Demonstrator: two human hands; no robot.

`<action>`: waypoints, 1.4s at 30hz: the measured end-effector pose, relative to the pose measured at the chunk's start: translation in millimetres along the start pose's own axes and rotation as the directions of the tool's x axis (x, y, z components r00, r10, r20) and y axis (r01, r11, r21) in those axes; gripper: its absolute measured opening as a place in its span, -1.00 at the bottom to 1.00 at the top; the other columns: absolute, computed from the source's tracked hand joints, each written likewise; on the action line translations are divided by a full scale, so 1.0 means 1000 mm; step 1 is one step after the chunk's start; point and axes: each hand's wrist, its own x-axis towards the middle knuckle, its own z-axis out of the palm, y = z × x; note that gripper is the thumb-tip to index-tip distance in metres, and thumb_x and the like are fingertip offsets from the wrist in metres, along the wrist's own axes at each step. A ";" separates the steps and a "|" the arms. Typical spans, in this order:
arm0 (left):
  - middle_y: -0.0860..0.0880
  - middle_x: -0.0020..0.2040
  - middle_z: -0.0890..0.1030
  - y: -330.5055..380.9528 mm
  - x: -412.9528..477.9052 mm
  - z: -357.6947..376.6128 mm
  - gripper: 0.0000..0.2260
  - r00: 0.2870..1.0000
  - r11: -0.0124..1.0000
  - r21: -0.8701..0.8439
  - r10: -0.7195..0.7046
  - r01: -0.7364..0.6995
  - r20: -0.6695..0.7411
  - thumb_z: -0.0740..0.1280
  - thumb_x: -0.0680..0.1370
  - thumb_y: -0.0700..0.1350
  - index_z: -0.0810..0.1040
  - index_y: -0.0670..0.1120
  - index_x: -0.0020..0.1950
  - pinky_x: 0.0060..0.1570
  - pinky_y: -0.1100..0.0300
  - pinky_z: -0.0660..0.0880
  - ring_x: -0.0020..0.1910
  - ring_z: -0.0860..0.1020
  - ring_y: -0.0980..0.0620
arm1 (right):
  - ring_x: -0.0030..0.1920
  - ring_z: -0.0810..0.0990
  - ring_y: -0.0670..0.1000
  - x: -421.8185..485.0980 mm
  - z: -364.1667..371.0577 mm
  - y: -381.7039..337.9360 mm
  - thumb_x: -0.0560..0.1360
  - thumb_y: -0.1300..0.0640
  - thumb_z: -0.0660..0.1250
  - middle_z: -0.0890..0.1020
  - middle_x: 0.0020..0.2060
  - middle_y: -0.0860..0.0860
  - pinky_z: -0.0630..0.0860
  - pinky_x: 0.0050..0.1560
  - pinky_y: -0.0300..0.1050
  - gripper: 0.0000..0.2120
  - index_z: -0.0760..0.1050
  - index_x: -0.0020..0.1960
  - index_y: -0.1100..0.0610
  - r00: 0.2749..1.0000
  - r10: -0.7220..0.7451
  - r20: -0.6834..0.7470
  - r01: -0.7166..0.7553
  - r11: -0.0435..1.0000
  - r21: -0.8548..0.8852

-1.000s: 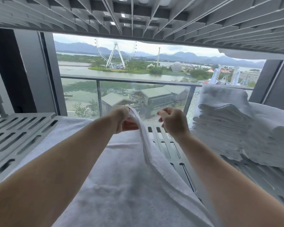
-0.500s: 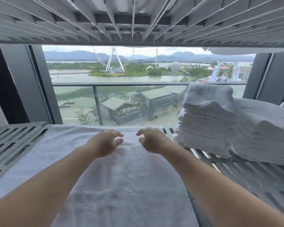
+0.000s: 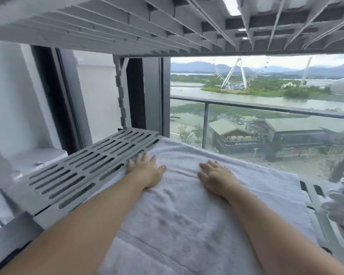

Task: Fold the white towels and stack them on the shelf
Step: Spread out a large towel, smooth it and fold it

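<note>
Flat, fingers straight, gripping nothing, the left hand [image 3: 145, 171] and right hand [image 3: 216, 178] press the white terry towel [image 3: 187, 225] spread over the grey slotted plastic shelf [image 3: 77, 171], the left one at its left edge. Bare shelf lies further left; blurred white folded towels [image 3: 342, 211] crowd the right

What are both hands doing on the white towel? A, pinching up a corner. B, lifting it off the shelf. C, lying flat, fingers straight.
C: the left hand and right hand both lie palm-down, fingers straight, on the white towel spread over the slotted shelf.
</note>
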 end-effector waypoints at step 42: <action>-0.06 -0.16 0.68 0.001 0.020 -0.038 -0.80 0.613 0.821 0.126 0.509 -0.557 -0.604 0.32 0.53 -0.25 0.63 0.03 -0.01 0.02 0.01 0.46 -0.08 0.58 -0.12 | -0.46 0.61 0.12 -0.124 -0.051 0.008 0.49 0.13 0.45 0.62 -0.41 0.05 0.46 -0.40 -0.12 -0.88 0.54 -0.09 0.16 0.739 -0.199 -0.644 -0.178 0.863 -0.472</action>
